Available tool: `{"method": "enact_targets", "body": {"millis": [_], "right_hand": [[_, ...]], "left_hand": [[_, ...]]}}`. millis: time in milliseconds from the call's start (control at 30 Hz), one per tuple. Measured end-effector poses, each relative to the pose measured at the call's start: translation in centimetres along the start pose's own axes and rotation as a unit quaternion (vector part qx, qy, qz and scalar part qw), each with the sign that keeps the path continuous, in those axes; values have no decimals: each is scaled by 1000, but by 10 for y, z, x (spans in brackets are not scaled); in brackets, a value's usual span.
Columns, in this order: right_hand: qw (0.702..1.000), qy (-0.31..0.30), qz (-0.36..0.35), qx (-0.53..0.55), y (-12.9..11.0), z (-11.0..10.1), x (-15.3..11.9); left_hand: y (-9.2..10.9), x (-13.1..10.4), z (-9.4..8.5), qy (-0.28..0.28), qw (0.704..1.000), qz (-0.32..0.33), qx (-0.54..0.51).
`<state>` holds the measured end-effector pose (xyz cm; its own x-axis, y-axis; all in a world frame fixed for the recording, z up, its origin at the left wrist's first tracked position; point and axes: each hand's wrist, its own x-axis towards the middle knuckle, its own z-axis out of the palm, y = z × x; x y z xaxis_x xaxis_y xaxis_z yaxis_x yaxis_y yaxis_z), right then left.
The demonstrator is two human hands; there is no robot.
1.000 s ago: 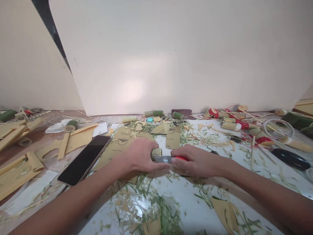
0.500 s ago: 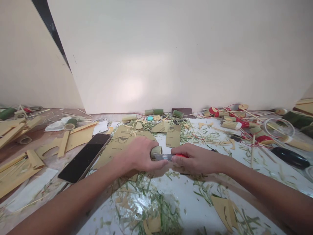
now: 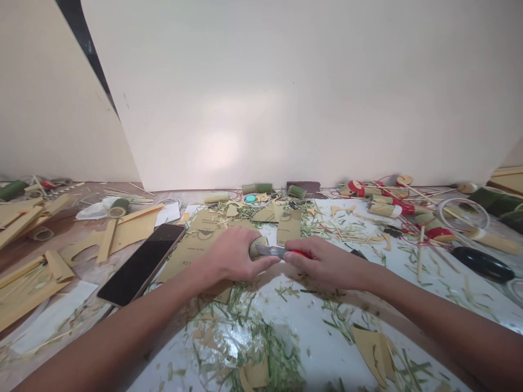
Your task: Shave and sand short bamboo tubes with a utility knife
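My left hand [image 3: 237, 253] is wrapped round a short bamboo tube [image 3: 258, 243], whose open end faces right. In my right hand [image 3: 318, 261] is a red-handled utility knife [image 3: 273, 251], its blade pointing left. The blade lies against the tube's near rim, and my left thumb stretches just below it. Brown sandpaper sheets [image 3: 192, 245] lie beneath and behind my left hand. Green bamboo shavings [image 3: 278, 348] are scattered over the white work surface [image 3: 314, 348] below both hands.
A phone [image 3: 141, 264] lies at the left beside cut cardboard pieces [image 3: 87, 239]. Along the back stand bamboo pieces [image 3: 297, 191] near a white panel [image 3: 286, 98]. At right are red-wrapped bamboo parts [image 3: 441, 231], a tape roll [image 3: 463, 213] and a black computer mouse [image 3: 482, 264].
The knife blade has shifted slightly left and up onto the tube's rim. My right hand has moved a little left with it, and the tube has tilted slightly.
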<state>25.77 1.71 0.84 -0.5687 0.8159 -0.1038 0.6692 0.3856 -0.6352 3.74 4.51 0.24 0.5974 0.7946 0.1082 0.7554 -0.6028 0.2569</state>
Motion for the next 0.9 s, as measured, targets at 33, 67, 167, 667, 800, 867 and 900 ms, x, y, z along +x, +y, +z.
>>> {"method": "enact_targets", "body": {"millis": [33, 67, 167, 667, 800, 867, 900], "right_hand": [[1000, 4, 3, 0, 0, 0, 0], [1000, 8, 7, -1, 1, 1, 0], [1000, 18, 20, -3, 2, 2, 0], [996, 71, 45, -14, 2, 11, 1], [993, 102, 61, -1, 3, 11, 3], [990, 126, 66, -1, 3, 10, 3], [989, 132, 65, -3, 4, 10, 3]], "left_hand": [[0, 0, 0, -1, 1000, -6, -5], [0, 0, 0, -3, 1000, -12, -10], [1, 1, -1, -9, 999, -27, -29], [8, 1, 0, 11, 995, -80, -62], [9, 0, 2, 33, 992, -113, -53], [9, 0, 3, 42, 992, -113, -41], [9, 0, 3, 40, 993, -109, -36]]}}
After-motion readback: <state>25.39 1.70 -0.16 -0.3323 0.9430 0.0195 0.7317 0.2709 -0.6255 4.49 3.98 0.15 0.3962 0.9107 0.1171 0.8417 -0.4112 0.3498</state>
